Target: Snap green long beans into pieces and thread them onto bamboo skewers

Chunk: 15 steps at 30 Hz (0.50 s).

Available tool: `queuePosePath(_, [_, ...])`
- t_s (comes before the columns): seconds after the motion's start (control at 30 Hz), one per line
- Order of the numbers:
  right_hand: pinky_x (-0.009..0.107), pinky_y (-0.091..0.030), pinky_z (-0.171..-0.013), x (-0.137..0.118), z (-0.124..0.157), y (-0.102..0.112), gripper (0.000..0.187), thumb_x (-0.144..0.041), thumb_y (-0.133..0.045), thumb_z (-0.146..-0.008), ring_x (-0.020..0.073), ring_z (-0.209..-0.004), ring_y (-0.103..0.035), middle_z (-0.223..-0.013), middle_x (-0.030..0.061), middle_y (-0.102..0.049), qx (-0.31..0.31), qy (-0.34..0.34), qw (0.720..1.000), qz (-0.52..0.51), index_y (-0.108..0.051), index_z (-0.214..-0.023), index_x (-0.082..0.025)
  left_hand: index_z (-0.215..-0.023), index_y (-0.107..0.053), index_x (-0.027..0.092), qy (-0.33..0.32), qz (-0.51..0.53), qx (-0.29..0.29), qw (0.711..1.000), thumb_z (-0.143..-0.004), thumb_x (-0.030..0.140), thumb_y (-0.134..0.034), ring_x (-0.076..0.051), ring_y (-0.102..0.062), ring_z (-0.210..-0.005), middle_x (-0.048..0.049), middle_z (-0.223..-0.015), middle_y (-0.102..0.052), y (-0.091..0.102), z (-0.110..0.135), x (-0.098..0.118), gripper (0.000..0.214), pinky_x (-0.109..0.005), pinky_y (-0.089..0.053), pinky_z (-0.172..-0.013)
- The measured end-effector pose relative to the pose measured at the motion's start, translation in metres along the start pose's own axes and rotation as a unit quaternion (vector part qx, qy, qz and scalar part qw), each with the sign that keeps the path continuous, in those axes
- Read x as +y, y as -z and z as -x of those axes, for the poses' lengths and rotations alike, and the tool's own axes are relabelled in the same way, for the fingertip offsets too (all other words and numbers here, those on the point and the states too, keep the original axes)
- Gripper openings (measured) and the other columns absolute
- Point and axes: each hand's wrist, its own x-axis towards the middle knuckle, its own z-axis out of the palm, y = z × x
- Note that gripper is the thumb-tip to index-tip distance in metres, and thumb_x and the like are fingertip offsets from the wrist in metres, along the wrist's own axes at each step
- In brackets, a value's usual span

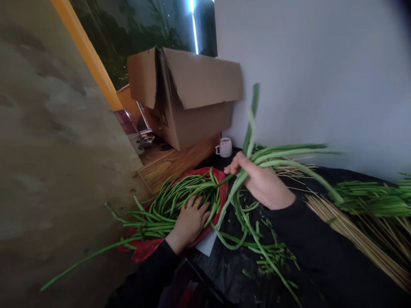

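A heap of long green beans (173, 201) lies in a red plastic bag (149, 249), some trailing over its left side. My left hand (190, 220), with rings on it, rests on this heap, fingers spread and partly sunk among the beans. To the right and higher, my right hand (261, 182) is closed round a small bunch of long beans (289, 154). Their ends stick up, reach right and hang down towards the black table cover (221, 256). Short cut bean pieces (272, 256) are scattered below my right hand.
Thin wooden sticks (356, 239) and bundled green bean lengths (372, 199) lie at the right. A white mug (225, 147) stands behind the bag, near a large cardboard box (205, 119). A stained wall (64, 171) closes off the left, a white wall (314, 77) the back right.
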Motion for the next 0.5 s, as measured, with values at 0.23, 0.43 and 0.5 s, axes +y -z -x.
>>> queuePosePath(0.23, [0.036,-0.048,-0.078,-0.08,0.016,0.012,0.038,-0.035,-0.056,-0.094,0.0104,-0.058,-0.043,-0.06,-0.0044,-0.037,0.052,0.157,0.986,-0.023,-0.053,-0.059,-0.02,-0.127,-0.06,0.029,-0.024,0.014,0.0,1.0,-0.098,0.037,-0.038,-0.033,-0.039,-0.135,-0.0098,-0.133,-0.059,0.011,0.003,-0.002,0.037,-0.051,-0.04,-0.1])
queuePosePath(0.43, [0.036,-0.048,-0.078,-0.103,0.025,-0.005,0.049,-0.04,-0.038,-0.101,0.0074,-0.051,-0.038,-0.058,-0.005,-0.028,0.091,0.22,0.971,-0.003,-0.05,-0.058,-0.021,-0.13,-0.058,0.029,-0.029,0.002,0.002,1.0,-0.099,0.037,-0.038,-0.031,-0.029,-0.143,-0.0097,-0.135,-0.059,0.004,0.004,0.0,0.038,-0.051,-0.039,-0.102])
queuePosePath(0.5, [0.037,-0.05,-0.074,-0.102,0.029,-0.019,0.051,-0.041,-0.033,-0.102,0.0085,-0.05,-0.039,-0.058,-0.0045,-0.027,0.061,0.201,0.977,0.023,-0.049,-0.057,-0.022,-0.131,-0.057,0.029,-0.022,0.0,-0.001,1.0,-0.098,0.038,-0.038,-0.031,-0.029,-0.143,-0.0094,-0.135,-0.06,0.001,0.002,0.0,0.039,-0.052,-0.04,-0.102])
